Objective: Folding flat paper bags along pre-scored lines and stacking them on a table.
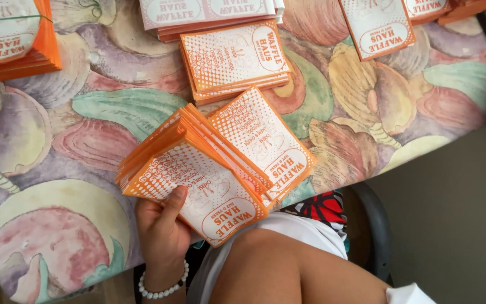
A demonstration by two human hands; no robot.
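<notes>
The left hand [161, 231], a white bead bracelet [161, 290] on its wrist, grips a fanned stack of flat orange-and-white printed paper sleeves [209, 163] from below, thumb pressed across the front sheet and the fingers hidden behind. The stack hangs just over the near edge of the pastel fruit-patterned tablecloth [74, 141].

Thin paper like this is probably light and limp, and the smooth sheets look apt to slide against one another — a pinch near the lower corner, thumb on top, seems the surest hold.

Just beyond the fan lies a squared pile of the same sleeves [234, 59]; more piles further off are cut by the frame — their size is unclear. The right hand is out of view.
</notes>
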